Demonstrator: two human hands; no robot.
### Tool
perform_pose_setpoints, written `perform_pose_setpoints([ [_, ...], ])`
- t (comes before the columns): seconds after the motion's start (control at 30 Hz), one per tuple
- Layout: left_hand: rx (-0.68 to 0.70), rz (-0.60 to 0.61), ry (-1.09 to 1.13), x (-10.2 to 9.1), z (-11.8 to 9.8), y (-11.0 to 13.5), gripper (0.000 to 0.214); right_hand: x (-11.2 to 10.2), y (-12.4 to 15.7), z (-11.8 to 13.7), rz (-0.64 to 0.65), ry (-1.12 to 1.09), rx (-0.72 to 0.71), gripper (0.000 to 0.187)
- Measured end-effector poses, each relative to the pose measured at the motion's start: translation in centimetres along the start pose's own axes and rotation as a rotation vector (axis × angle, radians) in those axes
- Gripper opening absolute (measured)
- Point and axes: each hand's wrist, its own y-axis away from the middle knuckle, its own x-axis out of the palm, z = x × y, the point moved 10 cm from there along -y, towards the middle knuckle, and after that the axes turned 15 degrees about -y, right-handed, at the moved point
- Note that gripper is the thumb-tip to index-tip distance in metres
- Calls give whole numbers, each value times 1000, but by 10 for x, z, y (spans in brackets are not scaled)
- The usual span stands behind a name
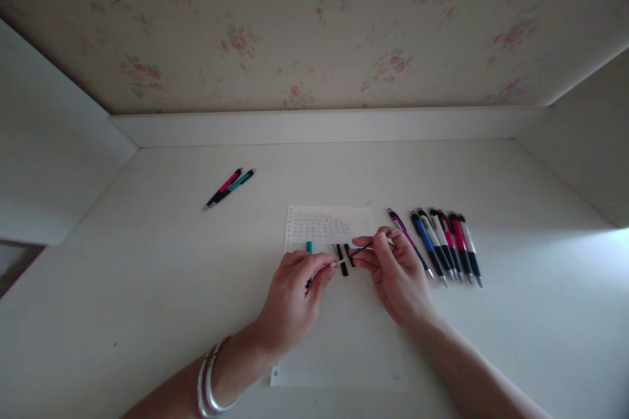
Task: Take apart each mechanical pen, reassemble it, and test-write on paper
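Note:
My left hand (295, 294) and my right hand (393, 272) meet over a lined sheet of paper (339, 340) on the white desk. Both are closed in a pinch on a thin pen refill (361, 249) that runs between them, tilted up to the right. My left hand also seems to grip a dark pen part, mostly hidden. On the paper just beyond my fingers lie a teal pen piece (309, 247) and two short black pen pieces (342, 260).
A row of several assembled pens (442, 242) lies right of the paper. Two pens (228, 188), one pink and one teal, lie at the far left. White desk walls stand left, right and behind. A silver bangle (209, 383) is on my left wrist.

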Motion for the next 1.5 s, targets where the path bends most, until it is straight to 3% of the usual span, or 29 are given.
perform_pose_setpoints([
  [0.27, 0, 3, -26, -1, -1, 1, 8, 6, 0, -3, 77, 41, 3, 34],
  [0.5, -80, 3, 18, 2, 9, 4, 8, -3, 2, -2, 25, 129, -9, 32],
  [0.77, -105, -16, 34, 1, 13, 5, 21, -2, 3, -10, -51, -7, 177, 35],
  [0.93, -67, -54, -312, -9, 13, -2, 30, -4, 1, -7, -78, -98, 185, 34],
  [1.03, -50, 60, -564, -1, 15, -6, 29, -7, -2, -3, -89, -111, 142, 33],
  [1.1, -40, 133, -613, 5, 17, -7, 21, -9, -3, -1, -88, -108, 116, 33],
  [1.23, 6, 154, -527, 10, 13, -5, 3, -7, -3, 1, -78, -91, 113, 32],
  [1.5, 79, 12, -242, -4, 2, -3, 10, -9, -4, 3, -78, -83, 86, 32],
])
